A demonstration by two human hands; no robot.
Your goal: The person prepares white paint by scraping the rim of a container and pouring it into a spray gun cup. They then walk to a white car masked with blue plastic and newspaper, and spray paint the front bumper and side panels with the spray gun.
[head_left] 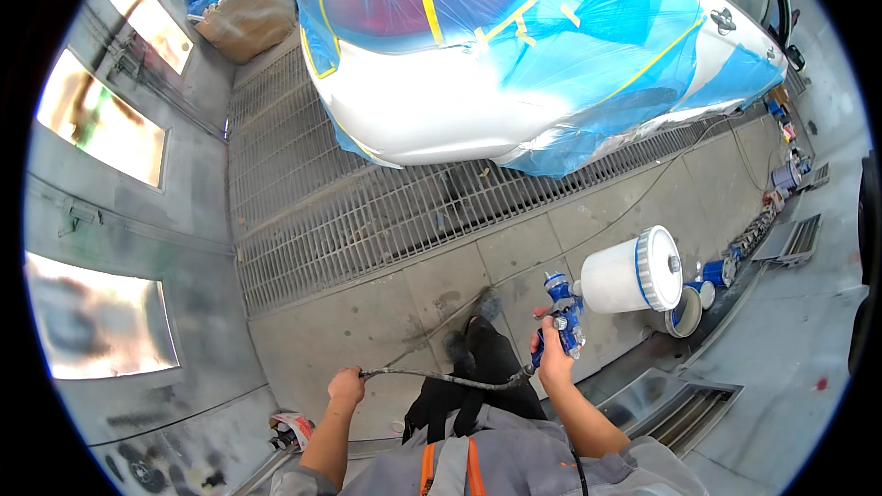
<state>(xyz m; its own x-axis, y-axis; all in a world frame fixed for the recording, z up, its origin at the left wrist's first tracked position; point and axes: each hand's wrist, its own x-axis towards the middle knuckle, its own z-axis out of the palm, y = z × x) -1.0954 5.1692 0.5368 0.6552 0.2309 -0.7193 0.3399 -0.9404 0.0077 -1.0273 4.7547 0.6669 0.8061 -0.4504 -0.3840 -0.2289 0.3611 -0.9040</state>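
My right hand (553,360) is closed round the grip of a blue paint spray gun (567,317). A large white paint cup (617,276) with a ribbed lid is fixed to the gun and points off to the right. From the gun's lower end an air hose (459,377) runs across my legs to my left hand (346,386), whose fingers are wrapped round it. Ahead stands a white car (413,115), masked with blue plastic film (597,64) and yellow tape. Its bare white rear corner faces me, well apart from the gun.
A floor grating (285,220) runs beneath the car and to its left. The hose trails over the concrete towards the far right. Paint cans (719,272) and a bucket (684,314) line the right wall. A cardboard box (248,23) of crumpled blue film stands at the far left.
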